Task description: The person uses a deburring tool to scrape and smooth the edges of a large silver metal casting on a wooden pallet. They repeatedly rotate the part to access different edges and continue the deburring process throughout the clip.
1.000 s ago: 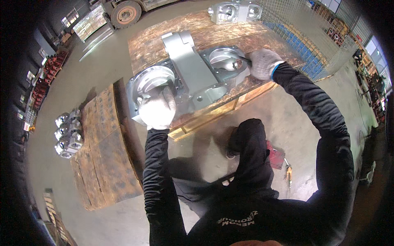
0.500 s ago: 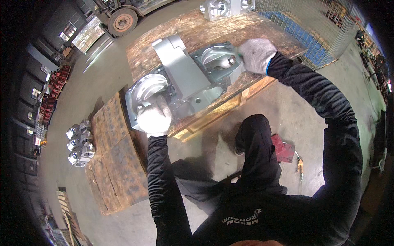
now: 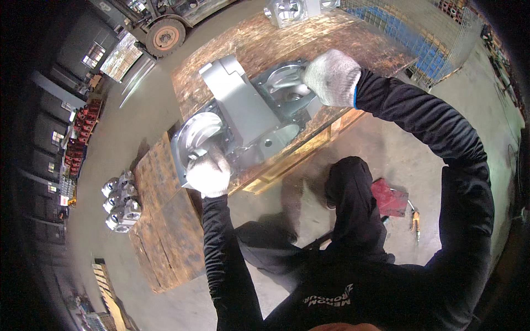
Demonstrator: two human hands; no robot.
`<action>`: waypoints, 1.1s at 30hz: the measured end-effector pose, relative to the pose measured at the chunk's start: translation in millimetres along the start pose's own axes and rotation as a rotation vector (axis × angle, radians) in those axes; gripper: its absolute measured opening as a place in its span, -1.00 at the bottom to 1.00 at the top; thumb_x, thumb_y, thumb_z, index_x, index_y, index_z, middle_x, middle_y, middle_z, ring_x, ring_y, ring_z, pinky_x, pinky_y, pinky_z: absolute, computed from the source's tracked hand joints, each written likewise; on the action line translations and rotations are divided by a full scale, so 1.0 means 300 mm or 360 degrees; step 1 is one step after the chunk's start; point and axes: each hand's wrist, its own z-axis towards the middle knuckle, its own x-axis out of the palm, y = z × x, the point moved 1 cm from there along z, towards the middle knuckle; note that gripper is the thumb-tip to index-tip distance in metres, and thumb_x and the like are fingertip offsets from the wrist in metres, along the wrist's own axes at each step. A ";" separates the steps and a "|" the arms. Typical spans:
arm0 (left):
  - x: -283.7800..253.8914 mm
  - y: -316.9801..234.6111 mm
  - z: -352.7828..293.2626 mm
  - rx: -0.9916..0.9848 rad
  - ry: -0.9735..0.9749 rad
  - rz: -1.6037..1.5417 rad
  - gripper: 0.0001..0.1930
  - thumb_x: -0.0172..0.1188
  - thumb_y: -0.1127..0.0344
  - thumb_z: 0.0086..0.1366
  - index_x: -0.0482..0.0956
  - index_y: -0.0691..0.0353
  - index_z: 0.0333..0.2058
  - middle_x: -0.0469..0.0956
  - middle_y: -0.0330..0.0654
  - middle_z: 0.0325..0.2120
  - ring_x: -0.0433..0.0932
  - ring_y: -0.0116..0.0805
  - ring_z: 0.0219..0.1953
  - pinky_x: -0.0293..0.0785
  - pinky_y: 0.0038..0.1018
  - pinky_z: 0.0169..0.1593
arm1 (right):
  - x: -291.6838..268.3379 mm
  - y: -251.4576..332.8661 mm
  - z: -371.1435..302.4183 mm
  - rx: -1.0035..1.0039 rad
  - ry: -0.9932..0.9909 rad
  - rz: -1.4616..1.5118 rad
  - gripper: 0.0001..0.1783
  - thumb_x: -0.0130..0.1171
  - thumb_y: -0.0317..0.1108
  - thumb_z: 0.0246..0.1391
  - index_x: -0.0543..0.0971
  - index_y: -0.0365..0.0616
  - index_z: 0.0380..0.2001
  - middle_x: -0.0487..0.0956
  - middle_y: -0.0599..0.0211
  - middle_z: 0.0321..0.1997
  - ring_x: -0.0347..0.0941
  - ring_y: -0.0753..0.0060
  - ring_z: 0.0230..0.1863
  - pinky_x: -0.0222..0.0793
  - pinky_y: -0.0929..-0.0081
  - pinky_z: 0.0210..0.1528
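Observation:
A large grey metal casting [image 3: 243, 116] with two round bell-shaped ends lies on a wooden pallet [image 3: 353, 44]. My left hand [image 3: 208, 174], in a white glove, grips the casting's near left round end. My right hand [image 3: 331, 77], also gloved, holds the rim of the right round end. Both arms wear black sleeves. The casting overhangs the pallet's near edge a little.
A second wooden pallet [image 3: 165, 231] lies lower left, with several small shiny castings [image 3: 118, 201] beside it on the concrete floor. Another casting [image 3: 292, 10] sits at the far pallet edge. A wire mesh cage [image 3: 436, 38] stands right; a forklift wheel [image 3: 164, 34] is at top left. A red object [image 3: 389, 197] lies by my foot.
The view has shifted, so the casting and pallet appear lower and more to the right. Both hands keep their grip on the casting's two ends.

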 end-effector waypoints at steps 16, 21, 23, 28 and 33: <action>-0.027 -0.014 0.018 -0.0033 -0.0044 -0.0045 -0.64 0.12 0.37 0.33 0.59 0.24 -0.68 0.51 -0.02 -0.75 0.50 -0.04 -0.71 0.45 -0.20 -0.55 | 0.183 -0.375 0.008 -0.0900 -0.0759 -0.0093 -0.60 0.25 -0.13 0.11 0.62 0.01 0.00 0.60 0.30 -0.41 0.63 0.14 -0.34 0.55 0.19 -0.33; 0.013 -0.013 0.021 -0.0118 -0.0074 -0.0265 -0.67 0.10 0.32 0.37 0.68 0.42 -0.48 0.70 0.16 -0.37 0.74 -0.07 -0.38 0.67 -0.28 -0.19 | 0.226 -0.398 0.060 -0.0547 -0.0731 0.0001 -0.78 0.22 -0.22 0.10 0.66 0.01 -0.19 0.61 0.27 -0.43 0.62 0.07 -0.39 0.51 0.13 -0.38; -0.008 -0.028 0.040 -0.0100 -0.0051 -0.0270 -0.70 0.13 0.34 0.35 0.71 0.42 -0.47 0.67 0.11 -0.47 0.69 -0.06 -0.48 0.64 -0.22 -0.28 | 0.270 -0.415 0.022 -0.0340 -0.0705 0.0120 -0.80 0.24 -0.25 0.06 0.66 0.02 -0.22 0.60 0.24 -0.50 0.61 0.06 -0.43 0.49 0.12 -0.41; -0.044 0.014 0.040 -0.0402 0.0159 -0.0451 -0.65 0.05 0.24 0.48 0.62 0.48 -0.09 0.69 0.13 -0.37 0.70 0.03 -0.37 0.64 -0.20 -0.23 | 0.264 -0.308 -0.165 0.0192 -0.0585 0.0525 -0.80 0.22 -0.18 0.18 0.63 -0.05 -0.25 0.60 0.18 -0.53 0.59 0.00 -0.47 0.47 0.12 -0.42; -0.057 -0.093 0.235 -0.0630 0.0676 -0.0864 -0.47 -0.19 0.00 0.62 0.44 0.32 0.26 0.57 0.07 0.16 0.59 -0.06 0.16 0.47 -0.25 0.24 | 0.239 0.007 -0.213 0.0555 -0.0205 0.2908 -0.59 0.14 0.06 0.38 0.56 -0.07 -0.04 0.56 0.44 -0.46 0.55 0.52 -0.49 0.47 0.44 -0.50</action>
